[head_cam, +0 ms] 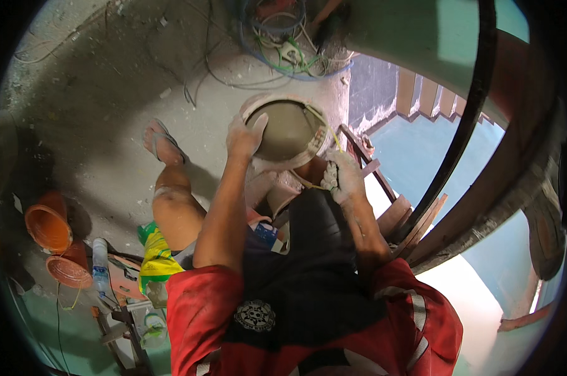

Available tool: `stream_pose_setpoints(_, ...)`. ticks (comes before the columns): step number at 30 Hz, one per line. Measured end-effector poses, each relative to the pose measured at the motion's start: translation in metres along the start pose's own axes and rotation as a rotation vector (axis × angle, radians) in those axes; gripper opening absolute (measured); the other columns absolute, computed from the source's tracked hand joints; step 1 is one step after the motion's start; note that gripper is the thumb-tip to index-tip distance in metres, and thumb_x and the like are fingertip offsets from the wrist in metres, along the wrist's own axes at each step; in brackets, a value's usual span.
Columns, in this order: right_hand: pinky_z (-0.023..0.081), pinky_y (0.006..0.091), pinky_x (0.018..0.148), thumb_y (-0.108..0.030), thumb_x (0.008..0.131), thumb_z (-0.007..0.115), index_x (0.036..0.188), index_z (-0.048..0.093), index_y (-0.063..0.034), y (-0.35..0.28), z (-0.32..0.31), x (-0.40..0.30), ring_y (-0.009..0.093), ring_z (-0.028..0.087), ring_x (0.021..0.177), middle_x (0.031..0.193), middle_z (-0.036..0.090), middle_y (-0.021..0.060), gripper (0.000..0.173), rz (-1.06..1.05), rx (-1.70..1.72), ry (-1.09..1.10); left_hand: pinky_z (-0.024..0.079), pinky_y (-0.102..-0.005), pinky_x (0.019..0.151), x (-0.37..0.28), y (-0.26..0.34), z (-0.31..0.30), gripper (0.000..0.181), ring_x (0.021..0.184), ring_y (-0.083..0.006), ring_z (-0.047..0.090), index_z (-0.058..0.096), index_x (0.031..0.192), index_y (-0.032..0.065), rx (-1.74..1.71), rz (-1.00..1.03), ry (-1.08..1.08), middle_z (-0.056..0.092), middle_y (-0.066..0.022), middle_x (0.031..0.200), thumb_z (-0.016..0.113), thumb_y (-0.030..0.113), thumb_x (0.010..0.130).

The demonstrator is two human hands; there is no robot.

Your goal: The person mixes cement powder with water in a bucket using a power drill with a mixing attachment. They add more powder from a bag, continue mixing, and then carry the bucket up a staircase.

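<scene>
A round bucket [260, 164], its rim crusted with pale plaster, is held in front of my body. Smooth grey-brown material [286, 131] shows inside; I cannot tell whether it is a wet mix or the bucket's bottom. My left hand [247, 135] grips the rim at the left, thumb lying over the edge. On the near right side, my right hand [344, 176] is closed around the yellow cord handle [333, 136]. Both hands are coated with whitish dust. Below the bucket, part of another pale container [283, 195] shows between my legs.
Coiled cables and a hose [288, 51] lie ahead on the dusty floor. Orange buckets [53, 230], a plastic bottle [100, 263] and a yellow-green bag [156, 258] are at the left. To the right, a dark curved rail [466, 117] borders a drop beside stairs [422, 96].
</scene>
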State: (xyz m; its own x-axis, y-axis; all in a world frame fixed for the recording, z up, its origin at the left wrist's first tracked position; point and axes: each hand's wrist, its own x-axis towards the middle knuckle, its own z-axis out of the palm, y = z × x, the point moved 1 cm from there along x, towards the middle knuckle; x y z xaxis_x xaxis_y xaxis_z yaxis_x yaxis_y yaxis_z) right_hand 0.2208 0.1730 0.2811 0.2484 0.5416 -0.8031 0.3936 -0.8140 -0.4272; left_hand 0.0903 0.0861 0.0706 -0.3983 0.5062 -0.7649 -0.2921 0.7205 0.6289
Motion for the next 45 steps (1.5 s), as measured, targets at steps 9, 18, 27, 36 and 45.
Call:
stream_pose_setpoints(9, 0.03, 0.0288, 0.035, -0.025, 0.092, 0.063, 0.08, 0.051, -0.015, -0.014, -0.051, 0.037, 0.01, 0.033, 0.036, 0.052, 0.035, -0.0038, 0.019, -0.001, 0.07, 0.185, 0.05, -0.0418, 0.086, 0.032, 0.03, 0.048, 0.06, 0.099, -0.0377, 0.066, 0.06, 0.117, -0.002, -0.11, 0.172, -0.351, 0.068, -0.0251, 0.104, 0.067, 0.045, 0.082)
stream_pose_setpoints(18, 0.029, 0.0252, 0.037, -0.023, 0.096, 0.059, 0.078, 0.05, -0.0131, -0.036, -0.117, 0.109, 0.009, 0.032, 0.038, 0.053, 0.038, -0.0039, 0.022, -0.069, -0.024, 0.287, 0.046, -0.0452, 0.096, 0.061, 0.049, 0.147, 0.069, 0.113, -0.0391, 0.058, 0.054, 0.124, -0.0014, -0.046, 0.189, -0.514, 0.06, -0.0265, 0.12, 0.072, 0.046, 0.077)
stream_pose_setpoints(27, 0.021, 0.0257, 0.039, -0.025, 0.098, 0.058, 0.075, 0.047, -0.0137, -0.043, -0.171, 0.196, 0.005, 0.026, 0.04, 0.051, 0.032, -0.007, 0.028, -0.157, -0.08, 0.356, 0.043, -0.0426, 0.101, 0.089, 0.044, 0.275, 0.081, 0.119, -0.0393, 0.053, 0.05, 0.129, -0.0036, -0.078, 0.258, -0.594, 0.049, -0.029, 0.127, 0.08, 0.046, 0.073)
stream_pose_setpoints(36, 0.019, 0.0248, 0.039, -0.026, 0.099, 0.056, 0.076, 0.047, -0.0122, -0.031, -0.221, 0.261, 0.004, 0.023, 0.04, 0.051, 0.032, -0.0073, 0.029, -0.187, -0.106, 0.444, 0.042, -0.0458, 0.102, 0.117, 0.019, 0.38, 0.096, 0.121, -0.0426, 0.049, 0.035, 0.138, -0.0098, -0.122, 0.297, -0.757, 0.046, -0.0315, 0.128, 0.076, 0.049, 0.074)
stream_pose_setpoints(45, 0.032, 0.0243, 0.046, -0.024, 0.099, 0.055, 0.104, 0.059, 0.0013, -0.011, -0.246, 0.292, 0.006, 0.036, 0.049, 0.063, 0.043, -0.0024, 0.026, -0.215, -0.1, 0.303, 0.044, -0.0314, 0.095, 0.128, 0.041, 0.372, 0.061, 0.105, -0.0208, 0.06, 0.054, 0.126, 0.0041, -0.174, 0.05, -0.963, 0.065, -0.0109, 0.113, 0.066, 0.051, 0.089)
